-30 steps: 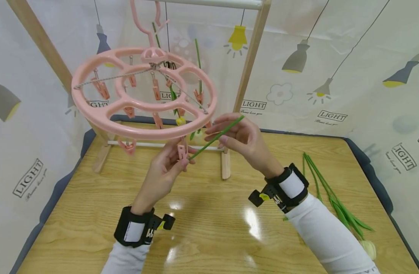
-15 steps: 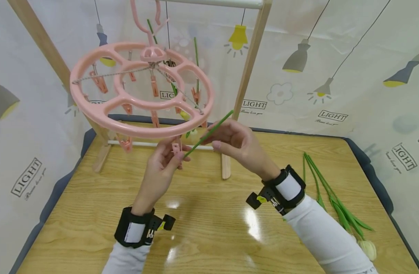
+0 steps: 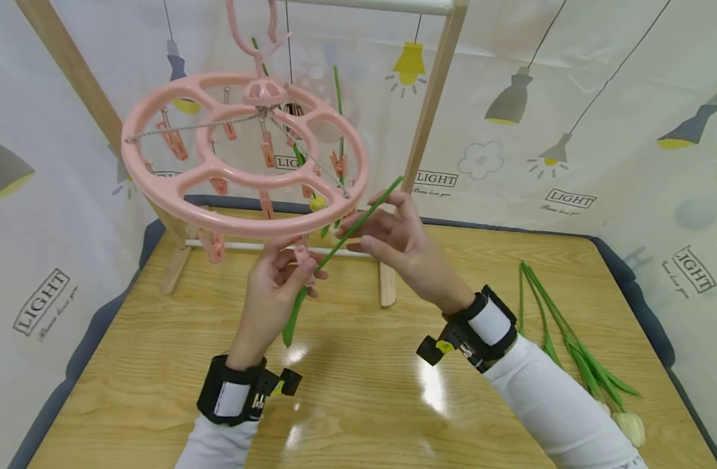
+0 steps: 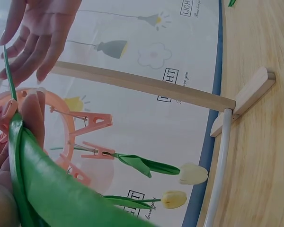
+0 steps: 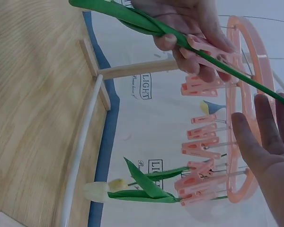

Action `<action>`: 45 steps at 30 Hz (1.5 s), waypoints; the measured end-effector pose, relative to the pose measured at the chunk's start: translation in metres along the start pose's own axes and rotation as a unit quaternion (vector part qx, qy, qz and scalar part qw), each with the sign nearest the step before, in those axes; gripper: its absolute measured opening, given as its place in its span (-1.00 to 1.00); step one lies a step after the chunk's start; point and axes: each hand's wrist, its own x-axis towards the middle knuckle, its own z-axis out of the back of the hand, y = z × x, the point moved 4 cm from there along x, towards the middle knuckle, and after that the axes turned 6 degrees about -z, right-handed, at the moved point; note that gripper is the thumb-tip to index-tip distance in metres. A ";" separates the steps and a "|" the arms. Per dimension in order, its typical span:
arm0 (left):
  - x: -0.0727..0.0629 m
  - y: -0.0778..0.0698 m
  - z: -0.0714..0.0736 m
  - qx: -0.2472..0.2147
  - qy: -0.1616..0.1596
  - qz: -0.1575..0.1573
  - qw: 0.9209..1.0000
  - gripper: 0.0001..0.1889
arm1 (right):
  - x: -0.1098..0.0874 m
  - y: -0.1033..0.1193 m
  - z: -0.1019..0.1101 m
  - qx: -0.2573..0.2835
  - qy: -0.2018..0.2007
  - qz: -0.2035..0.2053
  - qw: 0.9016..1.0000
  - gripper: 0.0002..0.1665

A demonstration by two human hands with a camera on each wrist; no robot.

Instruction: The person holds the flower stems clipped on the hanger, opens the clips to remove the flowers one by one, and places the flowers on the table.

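Note:
My left hand [image 3: 276,280] pinches a pink clothespin [image 3: 302,255] hanging from the front rim of a round pink hanger [image 3: 235,228]. A flower's green stem [image 3: 358,223] runs up and to the right from that clothespin. Below my fingers a broad green leaf [image 3: 292,319] of the same flower slants down; in the left wrist view the leaf [image 4: 61,189] fills the foreground. My right hand [image 3: 402,244] is at the upper stem, fingers extended behind it and thumb apart, as the right hand [image 5: 274,137] also shows in its wrist view. The flower's head is out of view.
Other pink clothespins [image 3: 172,140] dangle round the hanger. Two tulips, one white [image 4: 194,174] and one yellow [image 4: 174,199], hang heads down from it. A wooden rack [image 3: 431,98] stands behind. More tulips [image 3: 575,345] lie on the table [image 3: 358,404] at the right.
The clothespin and left hand have shifted slightly left. The stem's upper end has moved up and left, the right hand following leftward. A leaf now shows below the left hand.

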 end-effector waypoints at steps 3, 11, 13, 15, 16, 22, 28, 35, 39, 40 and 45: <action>0.000 0.001 -0.002 -0.007 0.000 0.012 1.000 -0.53 | 0.001 -0.002 -0.005 0.009 0.009 0.003 1.000 -0.45; 0.001 0.002 -0.006 -0.004 0.002 0.011 1.000 -0.53 | 0.005 -0.009 -0.010 -0.005 -0.063 0.015 0.998 -0.45; 0.002 0.001 -0.007 0.002 0.003 0.002 1.000 -0.55 | 0.006 -0.012 -0.011 -0.009 -0.079 0.020 0.997 -0.47; 0.002 0.000 -0.007 0.005 0.003 -0.003 1.000 -0.57 | 0.006 -0.013 -0.012 -0.013 -0.087 0.025 0.996 -0.49; 0.002 0.000 -0.007 0.007 0.004 -0.002 1.000 -0.58 | 0.007 -0.013 -0.013 -0.016 -0.090 0.029 0.995 -0.49; 0.003 -0.001 -0.006 0.024 -0.004 0.001 1.000 -0.58 | 0.007 -0.015 -0.021 -0.032 -0.077 0.044 0.995 -0.52; 0.003 -0.001 -0.005 0.024 -0.019 -0.003 1.000 -0.60 | 0.009 -0.016 -0.029 -0.062 -0.074 0.054 0.994 -0.46; 0.003 -0.002 -0.005 0.024 -0.037 0.004 0.999 -0.65 | 0.009 -0.019 -0.036 -0.119 -0.078 0.061 0.988 -0.33; 0.004 -0.004 -0.005 0.029 -0.037 0.000 0.999 -0.67 | 0.010 -0.022 -0.038 -0.141 -0.081 0.064 0.985 -0.32; 0.004 -0.004 -0.005 0.030 -0.036 -0.002 0.999 -0.67 | 0.010 -0.022 -0.038 -0.144 -0.082 0.066 0.984 -0.33; 0.004 -0.005 -0.005 0.038 -0.042 -0.014 0.998 -0.70 | 0.011 -0.022 -0.038 -0.144 -0.085 0.068 0.984 -0.35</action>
